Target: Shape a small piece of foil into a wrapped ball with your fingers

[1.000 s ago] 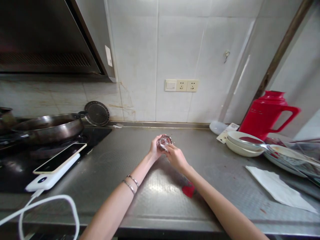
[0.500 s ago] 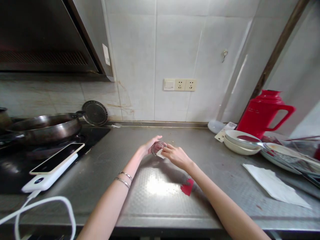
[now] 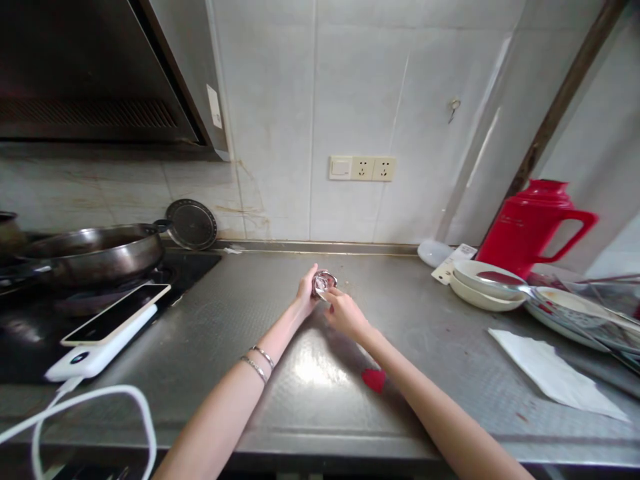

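Over the middle of the counter, my left hand (image 3: 307,288) is wrapped round the side of a small, round, see-through glass (image 3: 326,280), its open mouth facing me. Fingers of my right hand (image 3: 346,312) pinch a small white piece that looks like tissue (image 3: 323,293), pressed at the near rim of the glass. The fingertips of both hands are partly hidden, and the inside of the glass is too small to make out well. Below my right wrist, a red patch (image 3: 373,380) shows on the steel counter.
A phone (image 3: 117,313) lies on a white power bank (image 3: 100,353) by the stove, with a pan (image 3: 105,257) behind. To the right are a red thermos jug (image 3: 530,227), stacked bowls (image 3: 485,297), plates and a white paper sheet (image 3: 555,373). Sockets (image 3: 363,169) are on the wall.
Both hands have moved slightly right with the glass, which has turned so its mouth faces me more. The white piece has shifted along the rim and shows less.
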Tool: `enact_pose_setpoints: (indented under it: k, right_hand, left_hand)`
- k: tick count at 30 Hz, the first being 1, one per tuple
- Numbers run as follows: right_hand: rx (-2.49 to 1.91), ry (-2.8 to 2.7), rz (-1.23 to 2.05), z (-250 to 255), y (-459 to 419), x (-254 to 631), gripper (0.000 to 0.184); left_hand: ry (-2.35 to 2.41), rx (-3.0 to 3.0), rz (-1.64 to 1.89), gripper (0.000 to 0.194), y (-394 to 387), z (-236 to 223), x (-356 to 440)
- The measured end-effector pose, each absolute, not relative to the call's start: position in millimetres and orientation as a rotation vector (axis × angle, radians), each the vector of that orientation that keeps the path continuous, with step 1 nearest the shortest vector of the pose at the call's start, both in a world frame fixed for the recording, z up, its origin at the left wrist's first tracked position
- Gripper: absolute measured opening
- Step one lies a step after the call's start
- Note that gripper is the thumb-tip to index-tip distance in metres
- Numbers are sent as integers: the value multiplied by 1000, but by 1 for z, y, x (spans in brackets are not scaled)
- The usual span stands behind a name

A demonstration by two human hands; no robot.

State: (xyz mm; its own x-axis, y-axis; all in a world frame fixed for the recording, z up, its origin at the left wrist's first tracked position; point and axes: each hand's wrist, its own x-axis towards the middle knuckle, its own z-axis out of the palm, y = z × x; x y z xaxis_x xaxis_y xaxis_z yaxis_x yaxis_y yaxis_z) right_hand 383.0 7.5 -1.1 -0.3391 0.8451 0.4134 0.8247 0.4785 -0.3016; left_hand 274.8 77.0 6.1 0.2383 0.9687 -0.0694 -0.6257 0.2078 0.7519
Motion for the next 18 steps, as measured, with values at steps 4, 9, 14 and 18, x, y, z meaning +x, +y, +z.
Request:
enact_pose_setpoints:
  k: [4,9,14,18]
  right_hand:
    - [-1176,-1959,219,-13,15,376,23]
    - [-1220,-2040,91,-11,16,388,17]
    - [-1334,-2407,-225,8,8,408,33]
    - [-1209,-2649,-414,20,3,415,32]
  left_hand:
    - [538,609,1269,32,75,-1,281]
    - [426,670,1193,28,74,-1,281]
    - [258,771,869,49,80,3,258]
    - [384,819,711,64,89,2,239]
